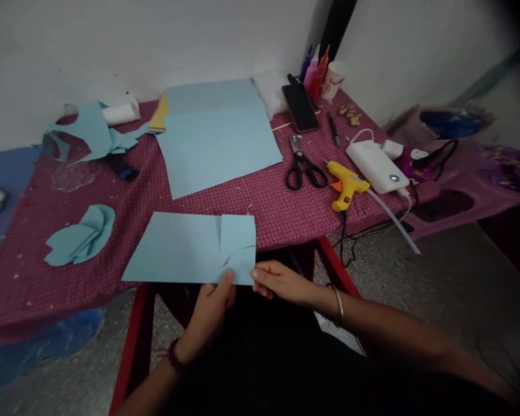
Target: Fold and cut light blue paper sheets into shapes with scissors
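Observation:
A light blue sheet of paper (pixel 177 245) is held at the table's front edge, its far part lying over the cloth. On its right end a flap is folded over, with a dark curved line drawn across it. My left hand (pixel 214 306) pinches the sheet's near edge, thumb on top and fingers underneath. At the near right corner, my right hand (pixel 279 281) grips the paper between thumb and fingers. Beyond the sheet lie black-handled scissors (pixel 304 167) and a yellow glue gun (pixel 345 184). Cut blue paper pieces (pixel 80 237) are stacked to the left.
Large blue sheets (pixel 221 138) lie at the back of the checked tablecloth (pixel 138 190). Paper offcuts (pixel 84 133) and a white roll (pixel 123 112) are at back left. A phone (pixel 301 107), paint bottles (pixel 315 75), a paper cup (pixel 333 80) and a white power bank (pixel 377 166) stand or lie right.

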The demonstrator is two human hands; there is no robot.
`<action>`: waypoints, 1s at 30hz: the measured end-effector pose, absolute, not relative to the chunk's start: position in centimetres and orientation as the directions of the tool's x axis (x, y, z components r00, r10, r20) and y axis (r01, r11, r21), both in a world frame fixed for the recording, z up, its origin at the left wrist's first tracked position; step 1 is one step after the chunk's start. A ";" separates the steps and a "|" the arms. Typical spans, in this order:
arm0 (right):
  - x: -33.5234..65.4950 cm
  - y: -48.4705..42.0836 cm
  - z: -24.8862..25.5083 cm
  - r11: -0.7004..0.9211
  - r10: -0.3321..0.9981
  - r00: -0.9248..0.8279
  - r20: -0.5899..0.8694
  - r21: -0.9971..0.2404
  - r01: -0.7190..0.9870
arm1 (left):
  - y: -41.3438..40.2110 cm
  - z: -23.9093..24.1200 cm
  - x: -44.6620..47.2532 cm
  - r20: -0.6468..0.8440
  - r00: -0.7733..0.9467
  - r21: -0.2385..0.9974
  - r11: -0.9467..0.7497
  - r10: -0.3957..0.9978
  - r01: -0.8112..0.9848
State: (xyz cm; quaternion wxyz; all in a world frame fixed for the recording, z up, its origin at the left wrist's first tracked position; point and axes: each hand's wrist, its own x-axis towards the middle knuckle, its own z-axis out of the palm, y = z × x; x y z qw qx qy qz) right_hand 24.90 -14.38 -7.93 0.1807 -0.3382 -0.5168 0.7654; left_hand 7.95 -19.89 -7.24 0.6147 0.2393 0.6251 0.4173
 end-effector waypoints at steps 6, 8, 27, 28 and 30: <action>24.8 -14.4 -7.6 -0.383 0.620 -0.661 -0.422 -0.899 0.215 | -19.7 -6.7 8.2 -0.520 -0.211 0.853 0.515 0.827 -0.086; 24.8 -14.4 -7.6 -0.364 0.624 -0.647 -0.437 -0.896 0.254 | -19.6 -6.5 8.2 -0.508 -0.228 0.859 0.509 0.831 -0.058; 24.7 -14.4 -8.1 -0.322 0.739 -0.581 -0.342 -0.936 0.142 | -20.0 -6.2 6.3 -0.530 0.241 0.825 0.560 0.813 -0.073; 24.7 -14.4 -8.1 -0.325 0.747 -0.568 -0.347 -0.935 0.144 | -20.0 -6.4 6.3 -0.533 0.233 0.823 0.562 0.814 -0.083; 24.6 -14.4 -8.3 -0.342 0.767 -0.529 -0.364 -0.929 0.142 | -20.0 -6.9 6.6 -0.553 0.168 0.814 0.572 0.816 -0.098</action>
